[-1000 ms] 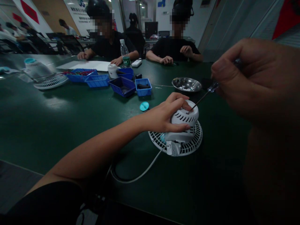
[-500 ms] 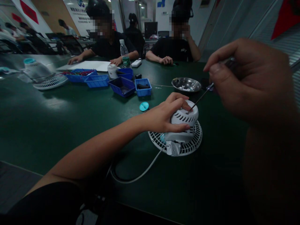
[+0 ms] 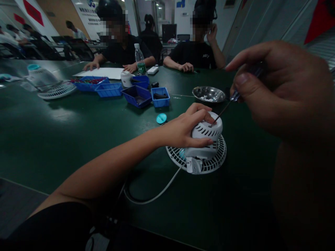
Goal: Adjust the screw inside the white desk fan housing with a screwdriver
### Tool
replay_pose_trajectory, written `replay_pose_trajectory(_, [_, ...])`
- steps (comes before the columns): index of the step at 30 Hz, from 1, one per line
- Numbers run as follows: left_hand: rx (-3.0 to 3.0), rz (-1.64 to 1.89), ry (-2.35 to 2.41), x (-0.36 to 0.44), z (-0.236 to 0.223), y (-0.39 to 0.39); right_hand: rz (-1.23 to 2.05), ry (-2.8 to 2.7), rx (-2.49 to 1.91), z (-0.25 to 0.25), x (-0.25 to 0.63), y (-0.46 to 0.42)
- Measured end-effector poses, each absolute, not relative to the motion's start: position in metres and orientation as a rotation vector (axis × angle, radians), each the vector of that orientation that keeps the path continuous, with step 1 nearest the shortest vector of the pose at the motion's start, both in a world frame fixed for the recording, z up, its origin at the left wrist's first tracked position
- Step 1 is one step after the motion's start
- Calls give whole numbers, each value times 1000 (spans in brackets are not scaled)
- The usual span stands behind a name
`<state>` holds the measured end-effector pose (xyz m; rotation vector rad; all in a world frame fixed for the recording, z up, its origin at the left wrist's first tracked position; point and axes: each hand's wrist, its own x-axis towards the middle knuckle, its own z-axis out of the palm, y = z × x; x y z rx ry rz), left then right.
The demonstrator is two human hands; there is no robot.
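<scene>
A small white fan (image 3: 206, 146) lies face down on the dark green table (image 3: 78, 139), its grille flat and its round motor housing up. My left hand (image 3: 187, 127) is wrapped round that housing, fingers closed on it. My right hand (image 3: 282, 90), close to the camera, pinches a thin screwdriver (image 3: 225, 108) between thumb and fingers. The screwdriver's tip rests on top of the housing. A white cord (image 3: 157, 193) runs from the fan toward me.
A steel bowl (image 3: 208, 94) sits behind the fan, a teal cap (image 3: 161, 118) to its left. Several blue bins (image 3: 137, 94) stand further back, with another fan (image 3: 49, 85) far left. Two people sit across the table near a water bottle (image 3: 140, 64).
My right hand's fingers shifted on the screwdriver handle, the thumb sliding forward. The person across on the right raised a hand to the head. My left hand and the fan stayed put.
</scene>
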<state>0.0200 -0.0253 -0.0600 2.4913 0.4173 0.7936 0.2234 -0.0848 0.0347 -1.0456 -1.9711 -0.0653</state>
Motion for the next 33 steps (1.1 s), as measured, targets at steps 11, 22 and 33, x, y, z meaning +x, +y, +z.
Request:
replay_pose_trajectory(11, [2499,794,417,19,-63,-24,-174,-1990,-1094,39,219,-98])
replay_pose_trajectory(22, [2483,784,414,16,-61,-25,-109,-2034,-1048,37,220,-90])
replay_pose_trajectory(33, [2476,784,414,15,-62,-24,-168,-2026,-1104,35,223,-91])
